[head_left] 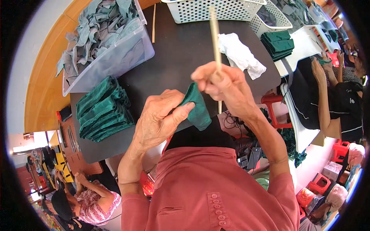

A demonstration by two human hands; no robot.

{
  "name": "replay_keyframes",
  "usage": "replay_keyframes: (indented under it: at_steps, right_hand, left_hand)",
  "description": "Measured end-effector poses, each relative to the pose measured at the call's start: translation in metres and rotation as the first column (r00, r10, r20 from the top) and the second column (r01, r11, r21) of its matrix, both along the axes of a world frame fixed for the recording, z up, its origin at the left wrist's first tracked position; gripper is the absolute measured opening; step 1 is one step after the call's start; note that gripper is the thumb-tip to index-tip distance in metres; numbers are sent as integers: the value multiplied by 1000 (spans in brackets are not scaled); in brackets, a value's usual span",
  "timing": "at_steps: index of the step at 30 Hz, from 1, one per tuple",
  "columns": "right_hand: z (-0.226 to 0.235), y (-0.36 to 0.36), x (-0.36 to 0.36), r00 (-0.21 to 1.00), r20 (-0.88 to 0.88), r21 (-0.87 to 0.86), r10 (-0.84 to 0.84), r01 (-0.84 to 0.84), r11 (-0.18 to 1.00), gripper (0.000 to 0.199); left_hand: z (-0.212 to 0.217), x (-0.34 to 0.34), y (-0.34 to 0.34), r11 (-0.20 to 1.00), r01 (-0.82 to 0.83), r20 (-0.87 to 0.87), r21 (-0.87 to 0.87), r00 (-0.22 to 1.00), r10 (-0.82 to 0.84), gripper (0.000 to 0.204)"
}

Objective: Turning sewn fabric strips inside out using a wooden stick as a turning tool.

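Note:
A small piece of dark green velvety fabric (200, 112) hangs from my left hand (158, 115), pinched between thumb and fingers. My right hand (227, 86) is closed around a thin wooden stick (214, 34), which points away from me and is a little blurred. Its lower end shows below the hand, beside the fabric. The right fingertips are close to the top edge of the fabric; whether they touch it I cannot tell. To the left, a stack of folded green velvety pieces (103, 109) lies on the dark table (173, 46).
A clear plastic bin (127, 57) heaped with grey-green cloth stands far left. Another stick (154, 23) lies beside it. White perforated baskets (216, 11) stand at the back, with a white cloth (243, 54) in front. Folded green cloth (276, 44) sits right. Other people work on both sides.

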State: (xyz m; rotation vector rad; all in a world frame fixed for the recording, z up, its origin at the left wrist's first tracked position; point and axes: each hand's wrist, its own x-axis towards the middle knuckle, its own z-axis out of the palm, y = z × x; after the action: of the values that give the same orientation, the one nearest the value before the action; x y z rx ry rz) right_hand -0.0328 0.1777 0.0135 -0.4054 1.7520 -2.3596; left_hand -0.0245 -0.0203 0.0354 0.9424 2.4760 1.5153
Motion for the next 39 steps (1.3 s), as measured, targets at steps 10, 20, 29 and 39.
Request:
replay_keyframes:
  at_steps: [10,20,29,39]
  right_hand:
    - [1,-13,3,994,81,85,-74,67,994,25]
    - [-21,-9,-2,976,209,-14,-60,64,998,28]
    - [-9,-10,7,976,213,280,-40,-22,960,21]
    - [5,-10,1,962,228,249,-152,93,964,30]
  left_hand:
    - [-33,-9,-6,872,-325,575,366,816,63,40]
    - [-23,1,10,947,-256,374,192,912,170,32]
    - [-23,-22,5,900,-437,433,-11,809,398,52]
    - [-32,3,4,772,-383,692,507,715,-100,34]
